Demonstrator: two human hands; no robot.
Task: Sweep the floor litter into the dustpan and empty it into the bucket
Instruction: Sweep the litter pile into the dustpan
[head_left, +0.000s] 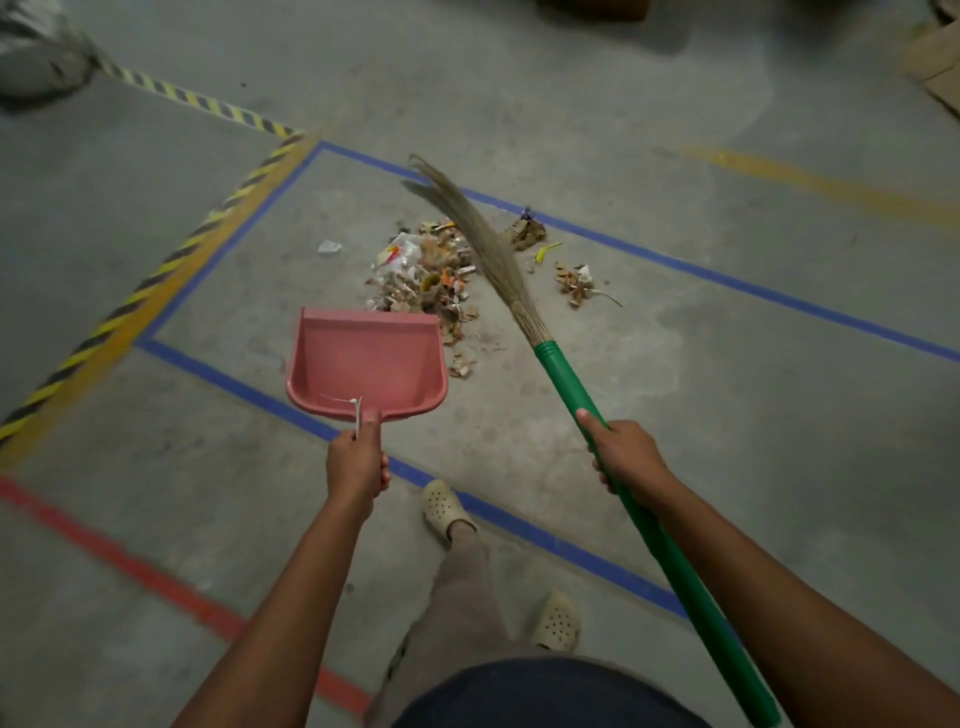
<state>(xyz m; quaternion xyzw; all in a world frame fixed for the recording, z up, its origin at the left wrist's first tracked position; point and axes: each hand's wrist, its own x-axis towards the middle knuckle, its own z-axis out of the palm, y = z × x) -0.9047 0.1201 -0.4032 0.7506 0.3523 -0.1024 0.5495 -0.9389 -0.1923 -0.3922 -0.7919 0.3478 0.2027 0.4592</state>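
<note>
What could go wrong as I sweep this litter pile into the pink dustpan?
1. The small clumps lie right of the broom bristles, so a stroke toward the pink dustpan would likely leave them behind.
2. The scraps beside the dustpan's right corner may slip past its lip.
3. The white scrap sits apart, left of the main litter pile, and is easily missed.

In view were: one pink dustpan (363, 358); one green-handled broom (566, 379); two hands, left hand (358, 462) and right hand (628, 452); two cream clogs, front clog (444, 506) and rear clog (557, 621). Litter lay as one large litter pile (426, 270), two smaller clumps right of it, far clump (527, 231) and near clump (574, 283), one white scrap (329, 247) apart on left. One red tape line (130, 566) crossed floor.
</note>
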